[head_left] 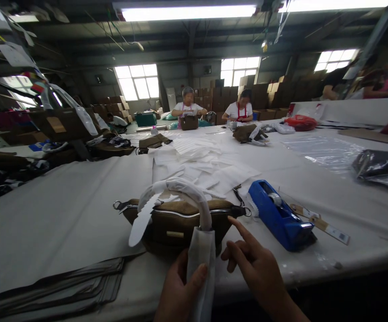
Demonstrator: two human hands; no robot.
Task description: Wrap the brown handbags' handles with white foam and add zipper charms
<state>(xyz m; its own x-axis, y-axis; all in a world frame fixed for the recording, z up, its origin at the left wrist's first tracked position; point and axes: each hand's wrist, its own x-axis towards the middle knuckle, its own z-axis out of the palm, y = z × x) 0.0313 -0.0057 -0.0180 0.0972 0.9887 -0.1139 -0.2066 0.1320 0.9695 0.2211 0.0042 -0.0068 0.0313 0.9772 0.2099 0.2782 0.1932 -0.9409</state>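
Observation:
A brown handbag (167, 228) with a silver zipper stands upright on the table in front of me. Its curved handle (187, 185) is wrapped in clear plastic, and a white zip-tie-like strip (143, 221) with a toothed edge hangs over its left side. My left hand (185, 284) grips the white foam sleeve (202, 255) around the handle's near end, thumb on top. Beside the bag's right end, my right hand (256, 268) holds nothing; its index finger reaches out to the bag's edge and the other fingers are loosely bent.
A blue tape dispenser (279, 217) stands right of the bag, with paper tags (331, 230) beyond it. White foam sheets (194, 161) lie behind the bag. Dark flat plastic bags (90, 286) lie at front left. Two people (189, 109) sit across the table.

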